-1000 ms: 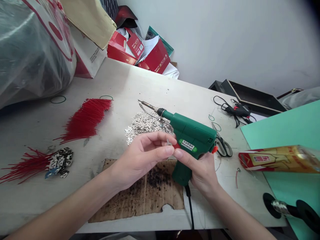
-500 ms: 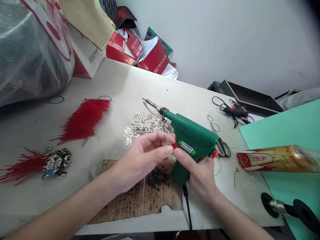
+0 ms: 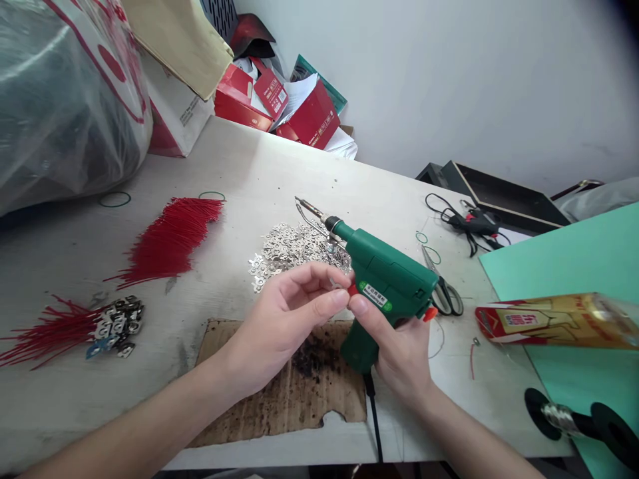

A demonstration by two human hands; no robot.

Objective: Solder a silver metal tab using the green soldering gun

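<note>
Gripping the green solder gun (image 3: 387, 286) by its handle, the right hand (image 3: 399, 349) has its fingers wrapped shut around it above the scorched cardboard (image 3: 284, 392). The left hand (image 3: 284, 319) pinches a small metal tab (image 3: 338, 286) between thumb and fingertips, touching the right thumb. Behind lies a tab pile (image 3: 289, 247), the gun's tip above it; scissors (image 3: 442, 286) sit just right; red wires (image 3: 167, 239) lie well left.
</note>
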